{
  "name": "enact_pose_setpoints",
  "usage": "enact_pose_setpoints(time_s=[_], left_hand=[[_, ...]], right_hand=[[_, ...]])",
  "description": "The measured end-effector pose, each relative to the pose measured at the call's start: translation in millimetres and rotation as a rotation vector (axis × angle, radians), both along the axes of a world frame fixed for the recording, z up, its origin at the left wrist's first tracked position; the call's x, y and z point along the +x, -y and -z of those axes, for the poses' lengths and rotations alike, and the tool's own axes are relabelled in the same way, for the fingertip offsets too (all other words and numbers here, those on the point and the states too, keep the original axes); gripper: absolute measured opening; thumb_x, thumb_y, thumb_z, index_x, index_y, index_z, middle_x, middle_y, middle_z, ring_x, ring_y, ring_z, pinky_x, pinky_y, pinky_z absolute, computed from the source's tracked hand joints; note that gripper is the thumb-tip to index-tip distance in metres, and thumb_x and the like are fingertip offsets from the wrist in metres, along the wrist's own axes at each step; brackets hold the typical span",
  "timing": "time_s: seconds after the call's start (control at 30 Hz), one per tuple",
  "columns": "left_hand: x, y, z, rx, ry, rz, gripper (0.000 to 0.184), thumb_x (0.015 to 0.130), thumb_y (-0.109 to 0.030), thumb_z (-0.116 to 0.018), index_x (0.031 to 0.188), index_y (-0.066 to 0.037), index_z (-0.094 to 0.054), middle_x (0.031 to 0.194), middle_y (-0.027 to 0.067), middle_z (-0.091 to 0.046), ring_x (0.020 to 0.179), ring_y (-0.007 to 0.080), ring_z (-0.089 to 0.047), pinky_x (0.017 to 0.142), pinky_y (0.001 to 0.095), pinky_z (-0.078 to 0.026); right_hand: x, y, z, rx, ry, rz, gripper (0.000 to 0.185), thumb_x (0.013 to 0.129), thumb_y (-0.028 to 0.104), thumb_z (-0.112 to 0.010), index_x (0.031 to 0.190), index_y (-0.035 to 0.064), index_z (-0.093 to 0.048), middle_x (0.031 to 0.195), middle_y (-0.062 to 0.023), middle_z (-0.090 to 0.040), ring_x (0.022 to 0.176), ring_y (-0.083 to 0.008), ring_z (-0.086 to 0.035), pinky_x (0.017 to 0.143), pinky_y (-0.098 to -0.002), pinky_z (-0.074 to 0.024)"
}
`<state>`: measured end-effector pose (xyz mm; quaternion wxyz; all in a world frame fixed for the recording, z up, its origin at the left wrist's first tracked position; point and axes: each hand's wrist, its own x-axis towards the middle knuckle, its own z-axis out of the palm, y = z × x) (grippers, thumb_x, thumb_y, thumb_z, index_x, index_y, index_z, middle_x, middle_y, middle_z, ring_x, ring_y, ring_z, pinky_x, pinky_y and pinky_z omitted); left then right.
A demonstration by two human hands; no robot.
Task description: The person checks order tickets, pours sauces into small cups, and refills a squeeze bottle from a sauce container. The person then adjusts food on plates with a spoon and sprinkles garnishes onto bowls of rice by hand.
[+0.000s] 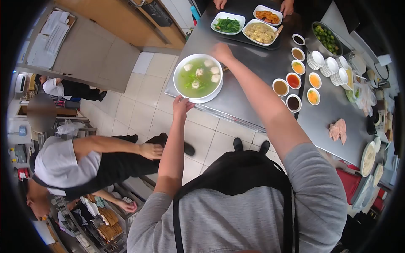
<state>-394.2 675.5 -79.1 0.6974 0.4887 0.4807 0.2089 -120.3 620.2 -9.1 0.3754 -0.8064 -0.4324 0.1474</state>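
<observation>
A white bowl of green soup with pale balls (198,76) sits on a white plate (211,98) at the left corner of the steel table. My left hand (181,106) grips the near edge of that plate, fingers pressed together. My right hand (222,53) is beyond the bowl's far right side, above the table; its fingers are hard to make out. Farther back are a dish of greens (228,23), a dish of pale yellow food (260,33) and a dish of orange food (267,15), over a dark tray.
Small sauce bowls (280,87) stand along the table (253,90), with stacked white cups (315,60) and a bowl of green vegetables (325,38) to the right. Another person's hands (287,7) are at the far edge. A co-worker (67,162) is at the left.
</observation>
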Motion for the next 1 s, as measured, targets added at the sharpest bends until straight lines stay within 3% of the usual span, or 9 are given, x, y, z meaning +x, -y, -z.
enact_pose_setpoints(time_s=[0.23,0.37,0.53,0.7,0.73,0.87,0.9,0.97,1.0], left_hand=[[3,4,-8,-0.007,0.013,-0.026,0.029,0.079,0.002,-0.046,0.106,0.006,-0.038,0.087,0.0181,-0.055,0.072,0.0246,-0.061,0.064,0.0313,-0.056],[5,2,-13,0.001,-0.028,-0.018,0.028,0.078,0.004,-0.046,0.105,0.008,-0.038,0.087,0.0198,-0.055,0.069,0.0264,-0.062,0.064,0.0323,-0.056],[9,0,-9,-0.027,-0.020,-0.032,0.025,0.079,0.005,-0.046,0.103,0.009,-0.039,0.086,0.0210,-0.056,0.068,0.0277,-0.062,0.062,0.0332,-0.057],[12,3,-13,-0.011,0.015,-0.061,0.025,0.079,0.005,-0.047,0.103,0.010,-0.039,0.085,0.0216,-0.056,0.069,0.0285,-0.062,0.060,0.0323,-0.057],[13,1,-10,0.014,0.018,-0.015,0.026,0.079,0.005,-0.045,0.103,0.010,-0.037,0.088,0.0219,-0.055,0.072,0.0287,-0.061,0.065,0.0332,-0.056],[29,0,-6,-0.013,0.068,-0.025,0.028,0.079,0.006,-0.047,0.105,0.011,-0.038,0.089,0.0224,-0.054,0.071,0.0282,-0.062,0.061,0.0319,-0.057],[36,1,-7,-0.009,0.076,-0.029,0.027,0.079,0.006,-0.047,0.105,0.011,-0.038,0.090,0.0222,-0.054,0.071,0.0284,-0.061,0.061,0.0323,-0.057],[56,1,-4,-0.010,0.077,-0.004,0.027,0.079,0.006,-0.046,0.104,0.011,-0.037,0.091,0.0220,-0.054,0.072,0.0286,-0.061,0.062,0.0328,-0.057],[53,-2,0,-0.019,0.113,-0.015,0.026,0.080,0.006,-0.046,0.104,0.011,-0.037,0.090,0.0216,-0.054,0.072,0.0288,-0.061,0.062,0.0334,-0.057]], right_hand=[[-8,-19,-13,-0.141,0.092,0.114,0.016,0.069,0.021,-0.058,0.077,0.0104,-0.067,0.080,-0.0118,-0.063,0.075,-0.0288,-0.060,0.068,-0.0352,-0.0469],[1,34,-24,0.129,-0.097,-0.011,0.013,0.071,0.016,-0.057,0.076,0.0093,-0.066,0.077,-0.0092,-0.064,0.072,-0.0246,-0.061,0.066,-0.0341,-0.0467],[-4,181,-57,0.040,-0.297,-0.175,0.007,0.072,0.010,-0.062,0.073,0.0029,-0.062,0.066,-0.0055,-0.061,0.063,-0.0118,-0.057,0.060,-0.0265,-0.0444],[-16,358,-48,-0.230,-0.339,0.051,0.004,0.069,0.005,-0.059,0.071,0.0010,-0.061,0.062,-0.0067,-0.060,0.058,-0.0126,-0.056,0.058,-0.0261,-0.0444],[-21,391,-53,-0.444,-0.321,0.052,0.005,0.065,0.003,-0.058,0.068,0.0010,-0.062,0.060,-0.0082,-0.060,0.057,-0.0140,-0.056,0.057,-0.0267,-0.0443],[-58,565,47,-0.801,-0.263,-0.081,0.019,0.063,0.028,-0.057,0.057,0.0129,-0.065,0.061,-0.0092,-0.060,0.060,-0.0264,-0.057,0.057,-0.0400,-0.0429],[-70,625,108,-0.997,0.091,-0.276,0.018,0.063,0.029,-0.057,0.055,0.0144,-0.065,0.061,-0.0068,-0.061,0.062,-0.0237,-0.059,0.057,-0.0381,-0.0441],[-108,719,189,-1.162,0.005,-0.266,0.006,0.060,0.022,-0.063,0.059,0.0175,-0.066,0.065,-0.0036,-0.063,0.064,-0.0182,-0.061,0.060,-0.0324,-0.0478],[-139,737,187,-1.197,-0.091,0.023,0.008,0.060,0.020,-0.066,0.067,0.0179,-0.068,0.071,-0.0030,-0.064,0.068,-0.0184,-0.062,0.061,-0.0321,-0.0490]])
